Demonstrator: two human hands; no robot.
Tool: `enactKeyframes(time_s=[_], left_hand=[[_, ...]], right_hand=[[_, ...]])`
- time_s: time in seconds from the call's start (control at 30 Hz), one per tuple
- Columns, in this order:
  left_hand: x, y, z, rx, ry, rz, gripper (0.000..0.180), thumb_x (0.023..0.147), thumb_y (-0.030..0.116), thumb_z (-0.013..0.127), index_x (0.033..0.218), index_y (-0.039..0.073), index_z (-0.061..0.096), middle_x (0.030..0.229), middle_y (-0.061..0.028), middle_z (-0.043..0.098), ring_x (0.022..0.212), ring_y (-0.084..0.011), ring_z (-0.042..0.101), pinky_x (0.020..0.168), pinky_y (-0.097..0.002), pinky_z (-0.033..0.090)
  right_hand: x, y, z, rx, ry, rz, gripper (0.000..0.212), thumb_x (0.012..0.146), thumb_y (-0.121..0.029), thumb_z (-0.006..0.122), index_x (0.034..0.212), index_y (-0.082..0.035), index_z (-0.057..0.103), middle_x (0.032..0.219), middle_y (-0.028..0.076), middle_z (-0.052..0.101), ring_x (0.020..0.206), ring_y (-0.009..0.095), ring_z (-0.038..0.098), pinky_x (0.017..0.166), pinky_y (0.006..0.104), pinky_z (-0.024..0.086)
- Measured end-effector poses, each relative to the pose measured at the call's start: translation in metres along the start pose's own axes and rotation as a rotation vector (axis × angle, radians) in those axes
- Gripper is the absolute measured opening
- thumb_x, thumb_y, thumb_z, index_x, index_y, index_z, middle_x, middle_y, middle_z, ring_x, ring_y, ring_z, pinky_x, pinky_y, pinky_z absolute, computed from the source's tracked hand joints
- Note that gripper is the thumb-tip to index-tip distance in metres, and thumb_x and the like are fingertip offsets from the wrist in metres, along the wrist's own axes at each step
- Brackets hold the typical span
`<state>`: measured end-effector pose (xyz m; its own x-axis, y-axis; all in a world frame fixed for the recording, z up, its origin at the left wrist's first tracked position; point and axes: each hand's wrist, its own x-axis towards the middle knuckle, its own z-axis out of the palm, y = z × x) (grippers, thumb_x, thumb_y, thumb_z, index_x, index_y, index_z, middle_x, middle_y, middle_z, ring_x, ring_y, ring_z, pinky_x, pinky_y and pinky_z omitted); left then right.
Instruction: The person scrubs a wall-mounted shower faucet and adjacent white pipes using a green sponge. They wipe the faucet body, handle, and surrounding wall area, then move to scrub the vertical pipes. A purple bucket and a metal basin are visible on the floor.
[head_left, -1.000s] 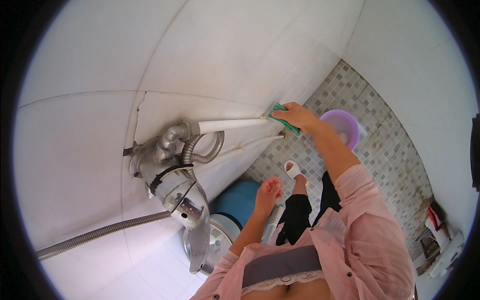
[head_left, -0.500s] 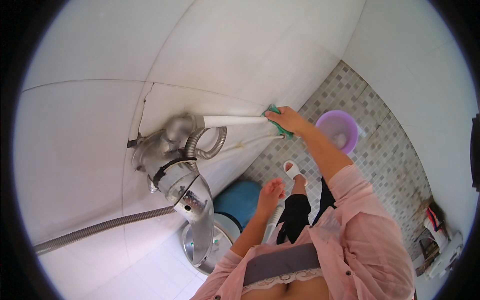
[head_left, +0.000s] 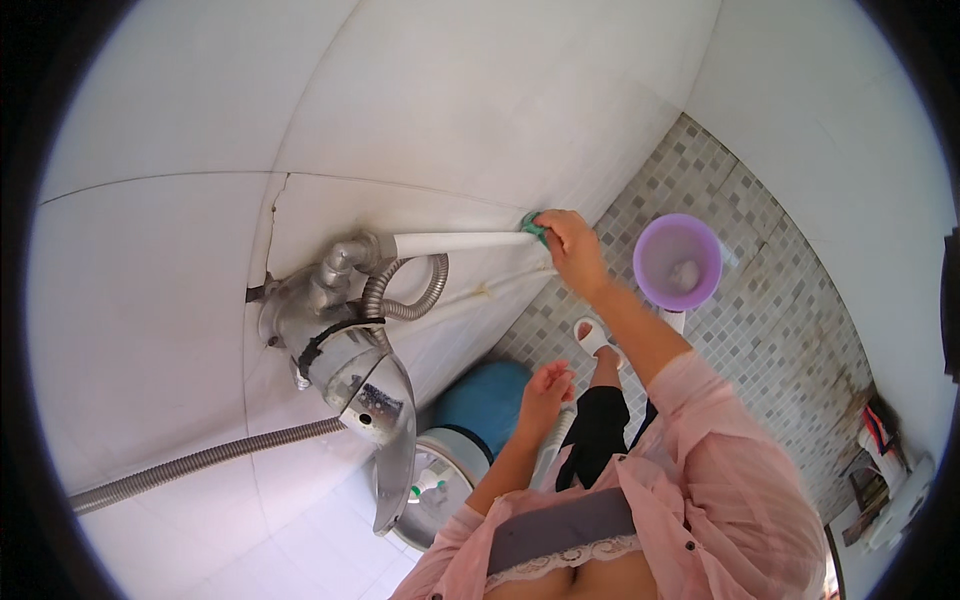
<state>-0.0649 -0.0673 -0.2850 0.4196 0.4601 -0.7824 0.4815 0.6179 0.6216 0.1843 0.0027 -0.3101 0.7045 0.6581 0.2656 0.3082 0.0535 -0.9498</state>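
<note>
My right hand (head_left: 574,252) is closed on a green cloth (head_left: 533,225), pressed around the far end of a white pipe (head_left: 460,242) along the wall. Part of the cloth is hidden by my fingers. The pipe runs left to a metal wall fitting (head_left: 345,260) above a chrome mixer tap (head_left: 370,390) with a lever. A flexible metal hose (head_left: 430,295) loops beside the pipe. Nearer my body, my left hand (head_left: 545,392) hangs in the air, fingers loosely curled and apart, holding nothing.
A purple bucket (head_left: 640,255) with something pale inside stands on the mosaic floor (head_left: 745,345). Below the tap are a blue tub (head_left: 485,400) and a round metal-rimmed container (head_left: 462,490). My foot wears a white slipper (head_left: 590,335). Another corrugated hose (head_left: 210,462) crosses the left wall.
My right hand has shifted slightly, and less of the green cloth now shows around it. The view has moved a little; the purple bucket is more fully visible. My left hand stays low.
</note>
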Motion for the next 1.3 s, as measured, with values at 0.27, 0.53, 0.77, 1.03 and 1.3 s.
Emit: enactKeyframes(time_s=[0.27,0.53,0.77,1.03,1.3], left_hand=[[-0.006,0.005,0.005,0.058,-0.013,0.037,0.031,0.097,0.016,0.058,0.124,0.002,0.054,0.104,-0.0071,0.064,0.082,-0.012,0.059,0.076,-0.0276,0.052],[-0.014,0.011,0.005,0.044,0.053,0.017,0.028,0.096,0.012,0.057,0.122,0.002,0.056,0.1,-0.0053,0.064,0.079,-0.011,0.059,0.071,-0.0256,0.052],[-0.017,0.013,-0.002,0.036,0.092,-0.009,0.027,0.096,0.011,0.057,0.121,0.001,0.055,0.098,-0.0048,0.063,0.077,-0.0103,0.058,0.069,-0.024,0.052],[-0.024,0.014,-0.012,0.091,0.042,0.037,0.03,0.097,0.014,0.058,0.124,0.003,0.055,0.107,-0.0069,0.064,0.084,-0.012,0.059,0.074,-0.0278,0.053],[-0.009,0.041,-0.05,-0.171,0.272,0.133,0.032,0.096,0.017,0.059,0.125,0.005,0.053,0.107,-0.0072,0.062,0.085,-0.0132,0.059,0.072,-0.0292,0.053]], right_hand=[[-0.004,0.018,0.008,-0.078,0.024,0.006,0.02,0.084,0.005,0.06,0.101,-0.004,0.067,0.102,0.015,0.068,0.09,0.033,0.065,0.079,0.0365,0.053],[-0.01,0.003,0.005,0.146,0.06,0.37,0.019,0.086,0.001,0.061,0.102,-0.005,0.069,0.1,0.013,0.069,0.087,0.029,0.066,0.077,0.0346,0.053],[-0.01,0.046,0.004,-0.11,-0.055,0.188,0.019,0.082,0.002,0.062,0.1,-0.004,0.068,0.1,0.014,0.067,0.09,0.033,0.063,0.08,0.0391,0.052],[-0.037,0.071,-0.005,-0.347,-0.097,0.317,0.018,0.083,-0.007,0.064,0.1,-0.004,0.065,0.089,0.013,0.066,0.08,0.031,0.064,0.074,0.0346,0.052],[-0.057,-0.046,0.035,0.089,-0.158,0.01,0.019,0.084,-0.003,0.064,0.101,-0.009,0.066,0.097,0.01,0.066,0.09,0.028,0.064,0.072,0.0354,0.053]])
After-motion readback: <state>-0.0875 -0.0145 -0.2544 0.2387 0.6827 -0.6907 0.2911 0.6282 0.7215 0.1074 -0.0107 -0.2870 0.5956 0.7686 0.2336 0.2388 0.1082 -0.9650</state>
